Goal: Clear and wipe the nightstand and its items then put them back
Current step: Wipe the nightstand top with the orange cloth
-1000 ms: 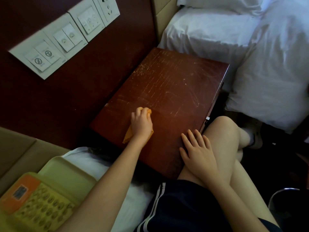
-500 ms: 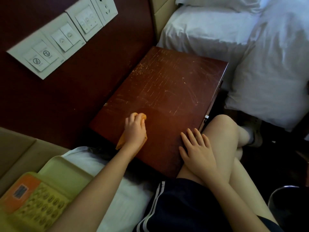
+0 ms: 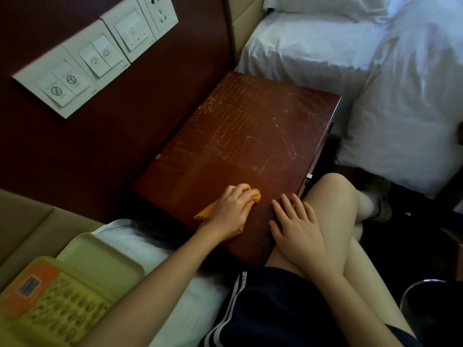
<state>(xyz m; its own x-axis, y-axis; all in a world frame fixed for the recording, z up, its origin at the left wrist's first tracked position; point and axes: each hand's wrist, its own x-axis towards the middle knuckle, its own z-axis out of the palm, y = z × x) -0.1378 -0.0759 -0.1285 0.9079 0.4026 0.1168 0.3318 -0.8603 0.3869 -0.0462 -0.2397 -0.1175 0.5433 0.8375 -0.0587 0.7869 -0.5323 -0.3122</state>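
Observation:
The dark red wooden nightstand (image 3: 245, 126) stands between two beds, its top bare and covered in pale scratches. My left hand (image 3: 231, 210) presses an orange cloth (image 3: 208, 211) flat on the near part of the top, fingers curled over it. My right hand (image 3: 298, 229) lies flat with fingers spread, half on the nightstand's near right edge and half on my bare knee. A yellow-green telephone (image 3: 50, 306) with an orange label rests on a pale green tray (image 3: 100, 256) on the white bed at the lower left.
A dark wall panel carries white switch plates (image 3: 75, 71) and a socket (image 3: 160, 13). A white bed (image 3: 375, 83) with a pillow fills the upper right. A dark round bin (image 3: 431, 311) stands at the lower right on the floor.
My left hand slid the cloth first toward the near left, then back right along the near edge of the top. My right hand stayed put.

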